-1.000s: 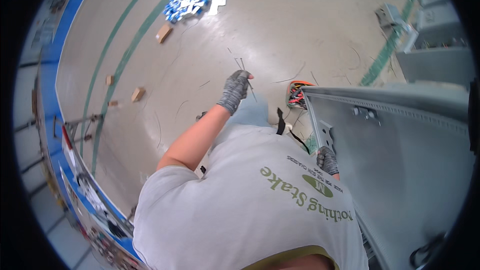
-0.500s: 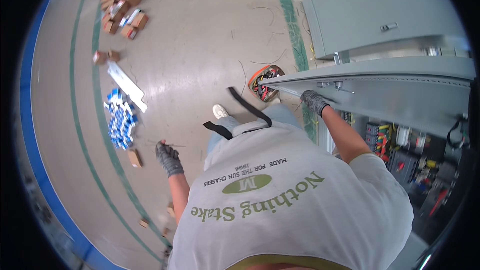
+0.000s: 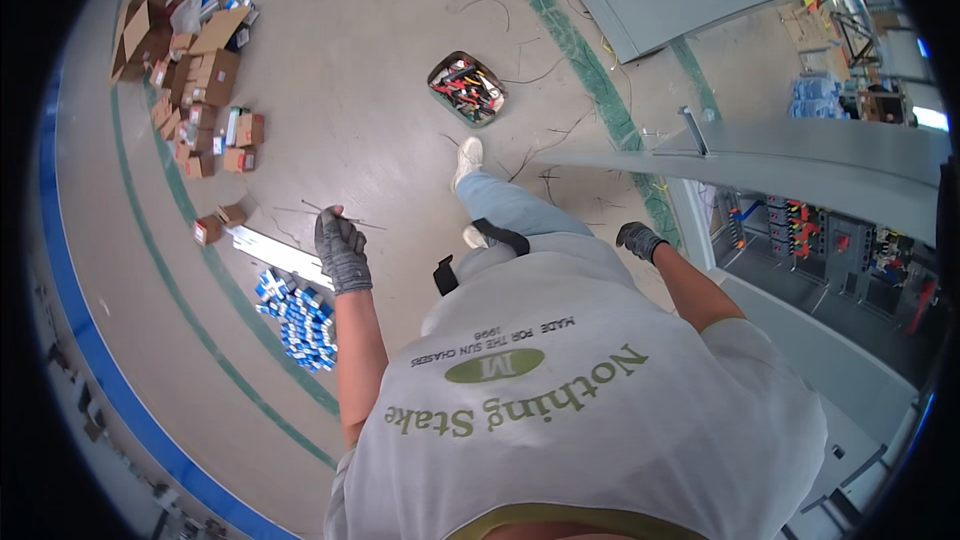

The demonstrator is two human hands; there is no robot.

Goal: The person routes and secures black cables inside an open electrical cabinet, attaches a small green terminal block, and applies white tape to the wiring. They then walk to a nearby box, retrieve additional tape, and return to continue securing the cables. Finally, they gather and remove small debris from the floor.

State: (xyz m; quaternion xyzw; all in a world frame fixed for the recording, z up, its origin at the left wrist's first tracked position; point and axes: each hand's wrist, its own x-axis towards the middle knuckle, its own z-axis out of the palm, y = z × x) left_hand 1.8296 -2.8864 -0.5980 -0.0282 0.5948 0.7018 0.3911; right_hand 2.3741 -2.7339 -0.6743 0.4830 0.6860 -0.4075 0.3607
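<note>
My left hand (image 3: 342, 248), in a grey knit glove, is closed in a fist around a few thin dark wires (image 3: 372, 227) whose ends stick out on both sides. It hangs over the floor to my left. My right hand (image 3: 642, 241), also gloved, is low at my right side with loosely bent fingers and nothing visible in it. It is apart from the grey cabinet door (image 3: 780, 162) that stands swung out beyond it. Behind that door, the electrical cabinet (image 3: 850, 270) shows breakers and red, yellow and blue parts.
A tool basket (image 3: 468, 90) full of hand tools sits on the floor ahead. Cardboard boxes (image 3: 212, 78), a white strip (image 3: 282, 254) and a pile of small blue-and-white boxes (image 3: 303, 320) lie to the left. Loose wires (image 3: 545, 152) are scattered near the green floor line (image 3: 570, 35).
My right hand has come off the cabinet door and dropped nearer my side. My view has turned and shifted, and one foot is now stepped forward. My left hand still grips the wires.
</note>
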